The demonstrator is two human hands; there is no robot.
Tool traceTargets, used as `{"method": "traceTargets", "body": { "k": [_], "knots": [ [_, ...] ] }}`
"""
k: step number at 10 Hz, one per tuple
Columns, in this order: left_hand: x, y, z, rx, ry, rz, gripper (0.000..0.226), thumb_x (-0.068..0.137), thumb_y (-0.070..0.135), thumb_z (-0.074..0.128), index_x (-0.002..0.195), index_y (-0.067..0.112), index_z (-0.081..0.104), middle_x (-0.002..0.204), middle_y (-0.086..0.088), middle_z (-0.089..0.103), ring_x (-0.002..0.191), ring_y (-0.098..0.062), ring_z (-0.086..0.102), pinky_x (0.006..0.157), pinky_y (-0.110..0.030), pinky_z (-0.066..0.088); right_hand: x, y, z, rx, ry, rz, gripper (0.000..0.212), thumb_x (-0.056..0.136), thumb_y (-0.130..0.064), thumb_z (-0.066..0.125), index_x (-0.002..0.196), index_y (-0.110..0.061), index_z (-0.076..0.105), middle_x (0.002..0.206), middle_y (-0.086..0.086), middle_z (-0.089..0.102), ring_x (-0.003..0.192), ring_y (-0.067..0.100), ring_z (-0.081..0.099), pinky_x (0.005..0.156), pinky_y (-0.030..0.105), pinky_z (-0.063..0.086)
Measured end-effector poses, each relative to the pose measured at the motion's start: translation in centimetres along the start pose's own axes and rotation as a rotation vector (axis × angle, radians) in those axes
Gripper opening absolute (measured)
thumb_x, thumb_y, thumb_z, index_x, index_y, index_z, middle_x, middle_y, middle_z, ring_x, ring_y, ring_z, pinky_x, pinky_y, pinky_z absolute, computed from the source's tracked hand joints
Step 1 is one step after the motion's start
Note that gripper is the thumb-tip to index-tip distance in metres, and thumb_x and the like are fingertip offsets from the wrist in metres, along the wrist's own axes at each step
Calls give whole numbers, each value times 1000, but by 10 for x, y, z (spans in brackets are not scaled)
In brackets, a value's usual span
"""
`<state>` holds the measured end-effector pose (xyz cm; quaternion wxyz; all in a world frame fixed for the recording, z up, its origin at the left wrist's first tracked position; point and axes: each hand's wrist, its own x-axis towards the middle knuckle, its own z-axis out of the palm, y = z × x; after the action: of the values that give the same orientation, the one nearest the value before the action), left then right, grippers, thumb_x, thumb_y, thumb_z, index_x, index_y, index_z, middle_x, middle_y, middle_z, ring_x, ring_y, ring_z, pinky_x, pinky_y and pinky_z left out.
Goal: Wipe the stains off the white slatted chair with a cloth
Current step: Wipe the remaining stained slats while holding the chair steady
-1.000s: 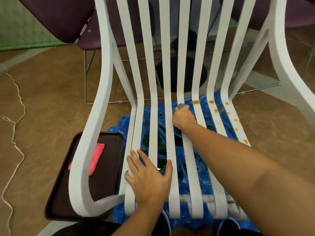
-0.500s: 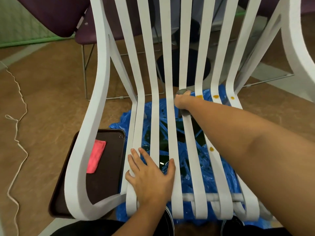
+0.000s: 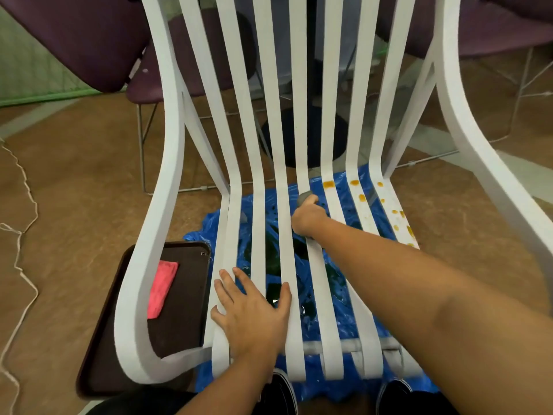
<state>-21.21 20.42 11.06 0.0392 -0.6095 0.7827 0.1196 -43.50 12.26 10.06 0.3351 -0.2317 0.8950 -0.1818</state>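
Your left hand (image 3: 254,313) lies flat, fingers spread, across the front left slats of the white slatted chair (image 3: 299,85). Your right hand (image 3: 306,218) grips a small grey cloth (image 3: 303,196) and presses it on the middle slat just below the bend of the seat. Orange-brown stains (image 3: 328,184) dot the three slats to its right. A crinkled blue plastic sheet (image 3: 338,310) lies under the seat. On the floor to the left, a dark brown rectangular tray (image 3: 185,295) holds a folded pink cloth (image 3: 161,287).
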Motion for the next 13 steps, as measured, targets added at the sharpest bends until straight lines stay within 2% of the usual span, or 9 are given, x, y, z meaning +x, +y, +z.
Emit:
{"method": "traceTargets", "body": {
  "k": [2, 3, 4, 7, 9, 11, 13],
  "knots": [
    [-1, -1, -4, -9, -1, -1, 107, 87, 83, 24, 162, 10, 4, 169, -15, 0, 155, -30, -2, 117, -56, 19, -68, 31, 25, 56, 133, -85, 61, 97, -13, 38, 152, -10, 11, 134, 26, 44, 115, 41, 52, 88, 43, 43],
    [-2, 0, -4, -11, 10, 2, 109, 86, 84, 24, 162, 9, 5, 169, -15, 3, 155, -31, 1, 116, -57, 21, -108, 53, 43, -132, 144, -82, 83, 96, -15, 48, 156, -11, -10, 136, 25, 38, 103, 34, 59, 76, 37, 49],
    [-4, 0, -5, -7, 12, 7, 108, 86, 83, 24, 162, 9, 6, 169, -16, 3, 155, -32, 1, 117, -57, 21, -133, 68, 52, -271, 171, -118, 96, 94, -22, 54, 155, -11, -20, 136, 22, 36, 96, 29, 62, 68, 32, 50],
    [-5, 2, -4, -16, 18, 17, 107, 87, 83, 22, 162, 9, 4, 169, -15, 1, 156, -31, -2, 119, -56, 17, -111, 58, 46, -318, 208, -122, 97, 94, -23, 56, 155, -12, -19, 132, 21, 39, 93, 30, 63, 69, 35, 53],
    [-3, -1, -2, -23, 29, 15, 106, 87, 83, 22, 162, 11, 4, 169, -14, 0, 155, -31, -3, 120, -54, 14, -67, 34, 30, -349, 189, -128, 96, 96, -24, 55, 154, -10, -21, 138, 25, 36, 102, 36, 62, 70, 38, 49],
    [0, -3, 4, -31, 56, 16, 108, 85, 85, 23, 162, 11, 5, 169, -13, 1, 155, -30, -1, 119, -54, 16, -19, 13, 20, -297, 185, -147, 96, 96, -23, 56, 155, -11, -18, 140, 27, 35, 110, 39, 59, 88, 44, 53],
    [0, -2, 7, -22, 63, 14, 107, 84, 85, 24, 163, 15, 6, 169, -12, 3, 155, -30, 1, 118, -53, 19, 19, -4, 6, -239, 118, -121, 103, 92, -19, 61, 155, -16, -20, 137, 24, 32, 113, 38, 55, 92, 47, 51]
  ]
}}
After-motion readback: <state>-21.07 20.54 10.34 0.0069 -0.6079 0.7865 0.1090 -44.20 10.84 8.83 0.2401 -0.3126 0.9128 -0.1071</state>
